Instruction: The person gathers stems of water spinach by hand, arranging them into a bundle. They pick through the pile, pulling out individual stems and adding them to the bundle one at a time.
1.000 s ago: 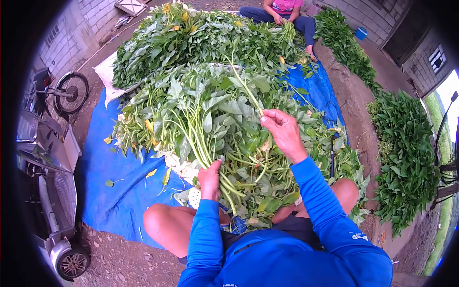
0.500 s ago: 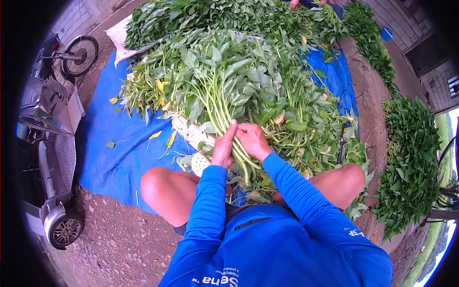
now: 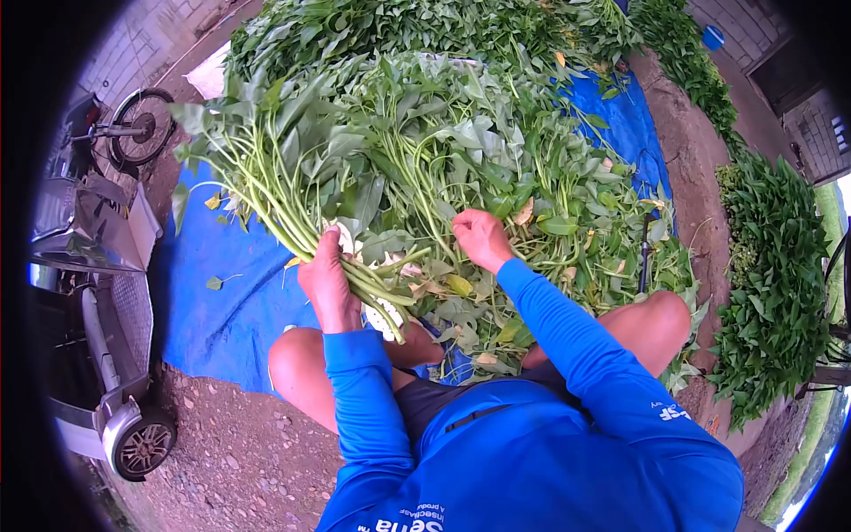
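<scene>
My left hand (image 3: pixel 326 285) is closed around a bunch of long-stemmed water spinach (image 3: pixel 257 182). Its leaves fan out to the upper left, and the cut stem ends poke out toward my lap. My right hand (image 3: pixel 481 241) is apart from the bunch, fingers curled together over the near side of a large heap of water spinach (image 3: pixel 532 168). Whatever those fingers hold, if anything, is hidden. Loose stems (image 3: pixel 430 208) lie just left of that hand. A whitish object with small holes (image 3: pixel 383 319) is partly covered below the left hand's stems.
The heap rests on a blue tarp (image 3: pixel 230 301). My bent knees (image 3: pixel 301 363) flank the near side. A motorcycle (image 3: pixel 133 133) and a silver vehicle (image 3: pixel 124 417) stand at left. More greens (image 3: pixel 767 293) line the right, and a blue container (image 3: pixel 714 37) sits farther back.
My hands were together on the bunch; now they are apart. The left hand has carried the bunch leftward and tilted it left. The right hand has let go of it and moved slightly right.
</scene>
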The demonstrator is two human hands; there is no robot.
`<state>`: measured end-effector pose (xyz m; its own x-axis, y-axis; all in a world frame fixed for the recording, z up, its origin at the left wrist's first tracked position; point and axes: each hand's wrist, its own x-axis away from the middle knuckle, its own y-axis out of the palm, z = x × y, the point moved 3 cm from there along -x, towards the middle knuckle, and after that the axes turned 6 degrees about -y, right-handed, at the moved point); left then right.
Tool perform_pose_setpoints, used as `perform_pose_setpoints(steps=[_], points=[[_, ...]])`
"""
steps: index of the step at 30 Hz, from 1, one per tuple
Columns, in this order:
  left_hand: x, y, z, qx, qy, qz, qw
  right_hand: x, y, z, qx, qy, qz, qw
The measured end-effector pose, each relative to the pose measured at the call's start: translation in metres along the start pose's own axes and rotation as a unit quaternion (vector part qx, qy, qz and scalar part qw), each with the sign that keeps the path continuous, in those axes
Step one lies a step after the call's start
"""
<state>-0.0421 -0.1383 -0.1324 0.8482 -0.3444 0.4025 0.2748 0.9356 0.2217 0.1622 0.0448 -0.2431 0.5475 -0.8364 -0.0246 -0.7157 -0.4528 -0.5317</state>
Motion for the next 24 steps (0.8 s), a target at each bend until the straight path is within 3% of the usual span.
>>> perform_pose_setpoints(steps=[3, 7, 11, 13, 16, 19, 22, 24], points=[[-0.002, -0.008, -0.001, 0.008, 0.011, 0.017, 1.000, 0.007, 0.029, -0.011, 0.129, 0.042, -0.064, 0.989], [0.002, -0.002, -0.007, 0.015, -0.011, 0.027, 0.999, 0.002, 0.046, -0.007, 0.127, 0.075, -0.097, 0.984], [-0.001, -0.006, -0.013, 0.003, -0.036, 0.016, 0.999, 0.001, 0.028, 0.004, -0.098, 0.088, -0.041, 0.990], [0.002, 0.001, -0.016, 0.010, -0.041, 0.007, 0.999, -0.004, -0.007, -0.024, -0.122, 0.166, -0.099, 0.973], [0.002, 0.006, -0.018, 0.008, -0.053, -0.010, 0.999, -0.008, -0.054, -0.051, -0.060, 0.016, 0.027, 0.998], [0.009, 0.008, -0.015, 0.013, -0.061, -0.022, 0.998, -0.002, -0.115, -0.082, -0.189, -0.006, 0.099, 0.977], [0.010, 0.014, -0.020, 0.015, -0.061, -0.040, 0.997, 0.014, -0.137, -0.064, -0.359, 0.221, 0.080, 0.903], [0.015, 0.022, -0.024, 0.011, -0.063, -0.050, 0.997, 0.026, -0.135, -0.057, -0.423, 0.235, 0.082, 0.871]])
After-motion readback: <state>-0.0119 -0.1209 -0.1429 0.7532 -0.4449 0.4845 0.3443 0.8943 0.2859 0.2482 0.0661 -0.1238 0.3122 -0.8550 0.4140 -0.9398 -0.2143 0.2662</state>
